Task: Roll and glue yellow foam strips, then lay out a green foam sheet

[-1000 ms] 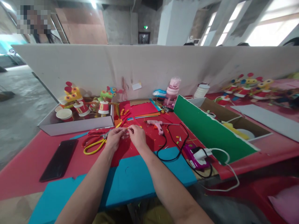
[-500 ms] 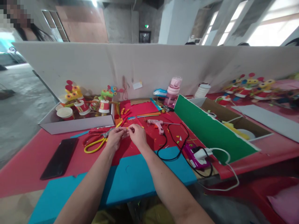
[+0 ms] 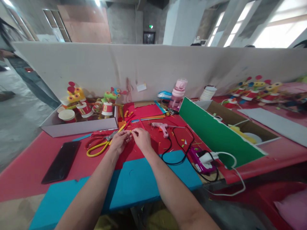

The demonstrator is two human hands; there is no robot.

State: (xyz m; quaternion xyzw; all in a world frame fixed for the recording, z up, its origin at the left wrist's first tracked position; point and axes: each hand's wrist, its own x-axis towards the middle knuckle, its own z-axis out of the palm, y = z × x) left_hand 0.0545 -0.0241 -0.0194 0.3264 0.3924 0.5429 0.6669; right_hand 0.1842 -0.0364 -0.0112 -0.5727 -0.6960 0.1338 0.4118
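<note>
My left hand (image 3: 120,140) and my right hand (image 3: 142,138) meet fingertip to fingertip over the red table covering. Both pinch a tiny yellow piece (image 3: 130,131), mostly hidden by the fingers. Just left of my left hand lie scissors with yellow handles (image 3: 97,150), and red-handled ones (image 3: 93,142) beside them. A pink glue gun (image 3: 161,127) rests to the right of my right hand, its black cord looping on the table. Blue sheets (image 3: 141,179) lie under my forearms.
A white box (image 3: 83,126) at left holds paper-cup figures. At right are a green-sided box (image 3: 216,137) and a purple power unit (image 3: 201,161) with cables. A black phone (image 3: 61,162) lies at left. A pink bottle (image 3: 178,92) stands behind. A person's leg (image 3: 35,83) shows far left.
The yellow piece between my fingers shows less, and my fingers have shifted slightly. At far left, the person behind the partition has moved, and a leg and arm now show.
</note>
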